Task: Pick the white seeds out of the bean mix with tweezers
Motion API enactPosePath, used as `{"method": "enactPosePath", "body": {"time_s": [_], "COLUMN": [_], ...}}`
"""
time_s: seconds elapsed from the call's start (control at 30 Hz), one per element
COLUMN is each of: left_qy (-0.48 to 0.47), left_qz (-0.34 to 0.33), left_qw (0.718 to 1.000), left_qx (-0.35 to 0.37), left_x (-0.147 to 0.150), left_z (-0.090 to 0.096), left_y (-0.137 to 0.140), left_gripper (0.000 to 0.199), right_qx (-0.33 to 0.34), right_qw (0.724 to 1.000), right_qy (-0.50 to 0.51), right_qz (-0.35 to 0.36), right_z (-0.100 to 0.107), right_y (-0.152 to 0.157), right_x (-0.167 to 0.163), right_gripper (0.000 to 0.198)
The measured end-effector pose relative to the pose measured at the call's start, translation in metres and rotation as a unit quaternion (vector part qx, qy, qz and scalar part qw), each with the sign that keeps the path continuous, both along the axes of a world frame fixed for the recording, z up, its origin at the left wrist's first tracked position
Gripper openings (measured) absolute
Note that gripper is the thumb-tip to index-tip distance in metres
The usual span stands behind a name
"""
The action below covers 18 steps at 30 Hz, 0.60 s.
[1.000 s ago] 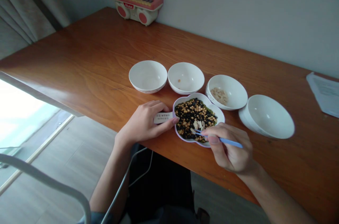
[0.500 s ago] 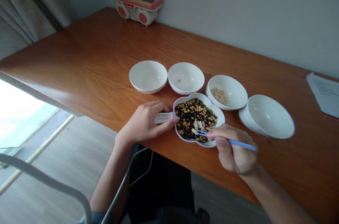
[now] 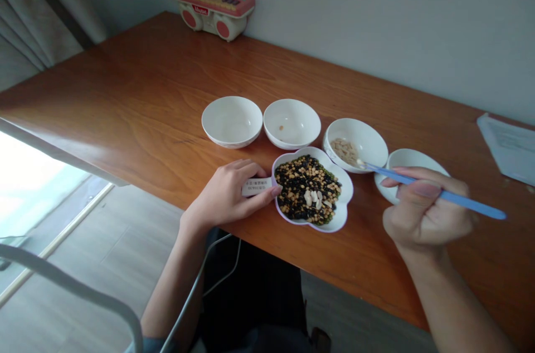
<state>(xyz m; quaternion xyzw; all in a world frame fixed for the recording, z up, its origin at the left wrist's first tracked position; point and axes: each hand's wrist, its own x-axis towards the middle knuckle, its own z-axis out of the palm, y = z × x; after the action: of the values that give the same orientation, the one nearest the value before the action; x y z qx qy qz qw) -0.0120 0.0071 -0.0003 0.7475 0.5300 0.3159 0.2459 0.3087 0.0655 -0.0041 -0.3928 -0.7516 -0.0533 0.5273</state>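
My left hand (image 3: 234, 191) is closed around the labelled handle of a flower-shaped dish (image 3: 345, 211) with a lilac rim. Mixed dark and yellow beans (image 3: 305, 180) fill the dish, with several pale peanut-like pieces (image 3: 314, 199) on top near its front. My right hand (image 3: 430, 211) pinches a slim blue fork (image 3: 455, 199), its tip over the near rim of the third white bowl (image 3: 370, 144). At the tip is a small pale piece (image 3: 360, 163). Similar pale pieces (image 3: 344, 150) lie inside that bowl.
Left of it stand a white bowl (image 3: 232, 122) and another white bowl (image 3: 298, 122) holding one small bit. A fourth white bowl (image 3: 413, 159) is partly behind my right hand. A toy keyboard figure (image 3: 215, 2) stands against the wall; a white sheet (image 3: 507, 147) lies at right.
My right hand has moved the fork from the flower-shaped dish up and right to the third bowl, carrying a pale piece. My left hand has kept its hold on the handle.
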Motion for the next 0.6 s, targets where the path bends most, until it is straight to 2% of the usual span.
{"method": "enactPosePath", "body": {"time_s": [0.1, 0.3, 0.6], "left_qy": [0.000, 0.006, 0.003], "left_qz": [0.001, -0.002, 0.001], "left_qw": [1.000, 1.000, 1.000], "left_qx": [-0.002, -0.013, -0.016], "left_x": [-0.0006, -0.0011, -0.0002], "left_z": [-0.0007, -0.0004, 0.0001], "left_y": [-0.0007, -0.0009, -0.0008], "left_gripper": [0.032, 0.032, 0.032], "right_qx": [0.001, 0.011, 0.017], "right_qw": [0.999, 0.994, 0.990], "right_qy": [-0.036, -0.104, -0.128], "right_qz": [-0.031, -0.040, -0.063], "right_z": [0.0020, 0.0069, 0.0092], "right_y": [0.0027, 0.0042, 0.0039], "right_x": [0.0051, 0.0061, 0.0066], "right_gripper": [0.026, 0.024, 0.026]}}
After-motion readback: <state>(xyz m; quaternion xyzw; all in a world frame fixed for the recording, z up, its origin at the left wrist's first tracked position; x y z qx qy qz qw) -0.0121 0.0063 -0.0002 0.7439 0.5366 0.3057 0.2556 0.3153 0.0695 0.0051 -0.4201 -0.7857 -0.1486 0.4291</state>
